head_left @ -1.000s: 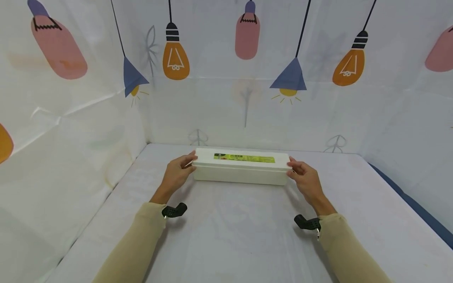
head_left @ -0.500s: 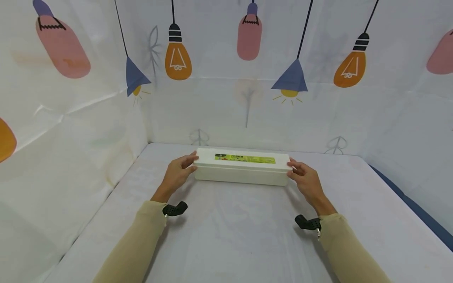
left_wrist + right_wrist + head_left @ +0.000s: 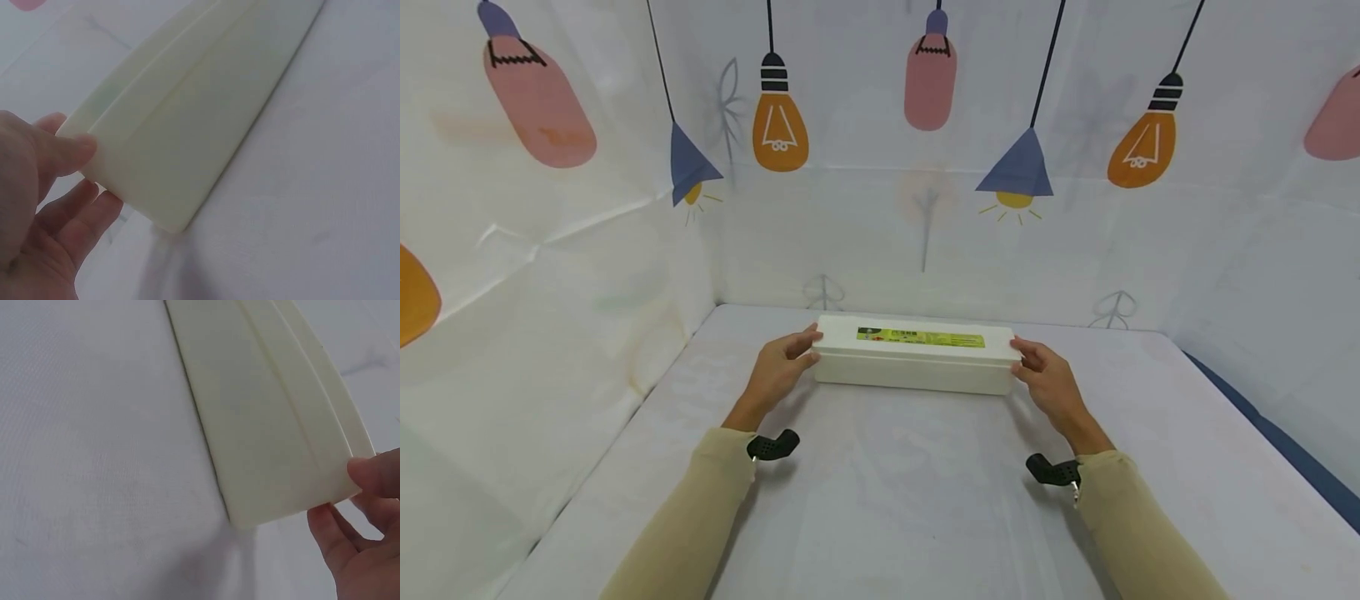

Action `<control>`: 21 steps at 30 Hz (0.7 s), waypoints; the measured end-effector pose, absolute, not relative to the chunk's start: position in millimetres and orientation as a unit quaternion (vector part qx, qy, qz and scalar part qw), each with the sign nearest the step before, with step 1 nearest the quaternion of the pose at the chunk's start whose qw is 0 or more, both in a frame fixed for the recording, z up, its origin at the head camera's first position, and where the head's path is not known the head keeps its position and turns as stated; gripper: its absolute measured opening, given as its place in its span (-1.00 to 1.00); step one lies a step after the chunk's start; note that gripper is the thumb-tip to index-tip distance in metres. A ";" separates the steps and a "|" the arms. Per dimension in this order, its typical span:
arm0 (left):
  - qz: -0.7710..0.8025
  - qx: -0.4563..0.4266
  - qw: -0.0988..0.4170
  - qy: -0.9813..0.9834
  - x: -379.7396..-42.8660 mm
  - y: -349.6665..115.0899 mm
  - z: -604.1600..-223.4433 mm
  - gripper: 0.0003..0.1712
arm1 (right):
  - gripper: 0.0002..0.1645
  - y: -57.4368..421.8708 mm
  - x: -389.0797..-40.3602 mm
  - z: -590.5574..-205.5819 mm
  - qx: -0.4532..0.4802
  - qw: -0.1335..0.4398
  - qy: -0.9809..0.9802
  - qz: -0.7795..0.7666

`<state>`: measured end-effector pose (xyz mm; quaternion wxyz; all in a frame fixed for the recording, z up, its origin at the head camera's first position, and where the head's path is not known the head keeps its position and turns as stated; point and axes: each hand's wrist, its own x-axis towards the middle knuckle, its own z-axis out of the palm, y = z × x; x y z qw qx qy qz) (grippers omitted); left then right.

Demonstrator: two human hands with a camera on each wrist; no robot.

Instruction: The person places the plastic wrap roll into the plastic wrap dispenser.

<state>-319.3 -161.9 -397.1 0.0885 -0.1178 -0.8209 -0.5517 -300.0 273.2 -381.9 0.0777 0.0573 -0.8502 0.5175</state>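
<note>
A long, narrow white lidded box lies crosswise toward the back of the table, with a yellow-green printed label on its top. My left hand holds its left end, and in the left wrist view the thumb presses near the lid seam while other fingers touch the end face. At the opposite end my right hand grips the box the same way, its thumb at the front corner in the right wrist view. The lid sits on the box.
White cloth covers the table. Behind it hangs a white sheet printed with lamps and bulbs, and another sheet rises along the left edge. A dark blue strip runs along the right edge.
The head view has drifted very slightly, shifting the scene a little right and down. Both hands keep the same hold on the box, which has not visibly moved on the table.
</note>
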 end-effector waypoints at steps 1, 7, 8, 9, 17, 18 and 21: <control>-0.553 -0.117 0.087 -0.820 -319.2 -162.0 -397.7 -0.55 | -0.39 273.3 -299.7 -381.8 0.058 0.075 -0.850 0.519; -0.567 -0.111 0.080 -0.813 -319.6 -162.1 -403.0 -0.55 | -0.37 274.3 -299.1 -382.2 0.060 0.059 -0.848 0.523; -0.568 -0.110 0.079 -0.812 -319.5 -161.9 -403.1 -0.55 | -0.37 274.6 -299.3 -381.8 0.061 0.057 -0.849 0.522; -0.567 -0.110 0.080 -0.812 -319.1 -161.8 -403.0 -0.54 | -0.37 274.8 -299.5 -381.2 0.063 0.054 -0.850 0.520; -0.575 -0.100 0.081 -0.808 -315.4 -163.4 -401.1 -0.52 | -0.39 276.4 -300.3 -381.0 0.076 0.059 -0.859 0.502; -0.579 -0.098 0.077 -0.806 -314.8 -163.7 -401.4 -0.51 | -0.39 276.8 -299.8 -381.5 0.073 0.063 -0.860 0.500; -0.582 -0.090 0.070 -0.805 -312.7 -163.5 -401.1 -0.48 | -0.39 277.5 -298.7 -383.3 0.067 0.078 -0.862 0.497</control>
